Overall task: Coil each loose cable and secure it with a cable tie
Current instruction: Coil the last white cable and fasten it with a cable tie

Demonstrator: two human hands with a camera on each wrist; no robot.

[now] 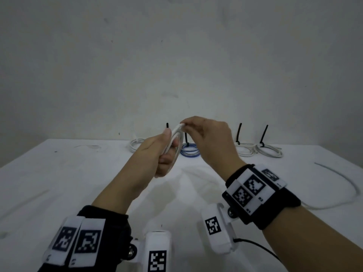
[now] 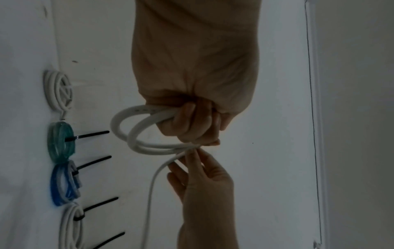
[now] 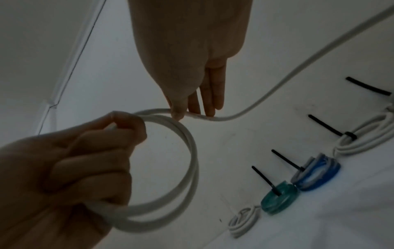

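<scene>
My left hand [image 1: 167, 152] is held above the white table [image 1: 78, 173] and grips a white cable coil [image 1: 175, 143] of two or so loops, fingers curled round it [image 2: 192, 121]. At the top of the coil, my right hand [image 1: 185, 126] pinches the same cable between thumb and fingertips [image 3: 192, 114]. From that pinch the loose tail [image 3: 298, 70] runs off to the right and lies curved on the table [image 1: 345, 183]. In the right wrist view the loops [image 3: 192, 160] hang open below the left hand [image 3: 85, 160].
Along the table's back edge by the wall lie tied coils with black cable ties sticking up: a small white one [image 1: 135, 146], a teal one [image 3: 279, 198], a blue one [image 1: 189, 151] and two white ones [image 1: 245, 150] [image 1: 271, 151].
</scene>
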